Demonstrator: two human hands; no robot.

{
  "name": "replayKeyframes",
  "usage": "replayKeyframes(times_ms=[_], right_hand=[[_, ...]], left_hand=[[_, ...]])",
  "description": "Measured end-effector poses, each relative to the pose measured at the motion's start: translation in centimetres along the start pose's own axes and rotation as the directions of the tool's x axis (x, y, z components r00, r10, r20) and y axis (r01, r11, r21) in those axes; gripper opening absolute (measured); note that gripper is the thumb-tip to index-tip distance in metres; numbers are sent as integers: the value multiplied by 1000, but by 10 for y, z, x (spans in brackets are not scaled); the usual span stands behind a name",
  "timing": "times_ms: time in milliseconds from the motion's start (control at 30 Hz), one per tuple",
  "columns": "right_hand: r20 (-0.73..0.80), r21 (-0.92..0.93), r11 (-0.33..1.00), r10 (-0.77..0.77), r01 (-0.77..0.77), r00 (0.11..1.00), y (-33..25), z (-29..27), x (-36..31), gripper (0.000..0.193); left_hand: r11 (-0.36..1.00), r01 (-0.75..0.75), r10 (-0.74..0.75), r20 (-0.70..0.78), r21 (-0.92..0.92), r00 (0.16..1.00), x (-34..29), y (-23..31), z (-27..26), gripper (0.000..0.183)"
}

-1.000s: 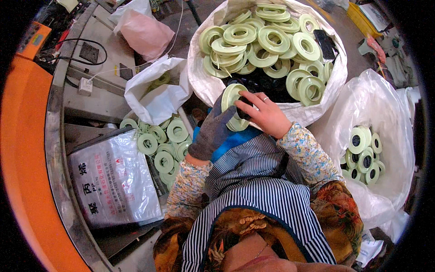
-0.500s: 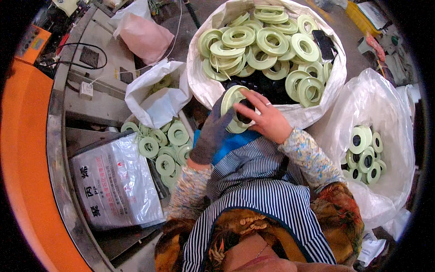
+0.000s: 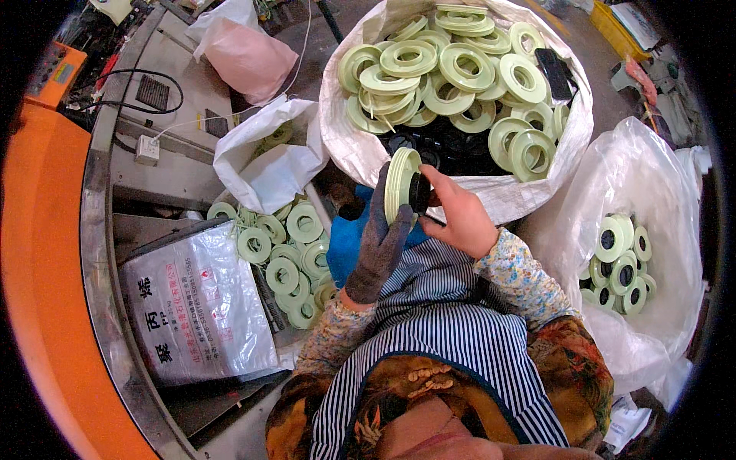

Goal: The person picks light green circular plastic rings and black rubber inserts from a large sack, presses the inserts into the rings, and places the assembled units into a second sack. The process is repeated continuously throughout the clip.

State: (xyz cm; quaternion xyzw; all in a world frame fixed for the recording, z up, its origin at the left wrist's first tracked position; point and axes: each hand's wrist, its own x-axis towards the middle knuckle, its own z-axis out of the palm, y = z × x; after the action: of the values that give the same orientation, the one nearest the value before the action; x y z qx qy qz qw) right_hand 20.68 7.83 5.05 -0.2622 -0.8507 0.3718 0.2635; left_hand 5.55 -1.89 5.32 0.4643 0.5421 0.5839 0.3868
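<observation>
My left hand, in a dark grey glove, grips a pale green plastic flanged ring that stands nearly on edge. A round black plastic part sits against the ring's right face, at its centre. The fingers of my bare right hand are closed around this black part from the right. How deep it lies in the ring I cannot tell. Just beyond my hands is a big white woven sack, holding many pale green rings and a heap of black parts.
On the right, a clear plastic bag contains green rings with black centres. More green rings lie at left beside a printed plastic sack. A white bag, an orange machine and a black phone are around.
The ring has turned from facing me at a slant to nearly edge-on. My right fingers, spread over it before, have closed on the black part at its right side.
</observation>
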Motion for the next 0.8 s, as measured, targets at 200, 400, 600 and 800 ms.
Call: replayKeyframes(times_ms=[200,400,600,800], right_hand=[[40,-375,907,-190,191,981,-5,0,2,80],[158,-372,836,-371,403,915,17,0,12,64],[63,-2,999,-40,40,997,2,-3,3,92],[67,81,995,47,-52,997,3,4,-1,82]], left_hand=[[818,-368,331,162,442,930,1,-15,-21,51],[777,-477,386,289,411,876,5,2,-33,49],[667,-390,395,143,634,908,7,-13,-22,44],[951,-196,196,24,239,980,-7,2,2,64]])
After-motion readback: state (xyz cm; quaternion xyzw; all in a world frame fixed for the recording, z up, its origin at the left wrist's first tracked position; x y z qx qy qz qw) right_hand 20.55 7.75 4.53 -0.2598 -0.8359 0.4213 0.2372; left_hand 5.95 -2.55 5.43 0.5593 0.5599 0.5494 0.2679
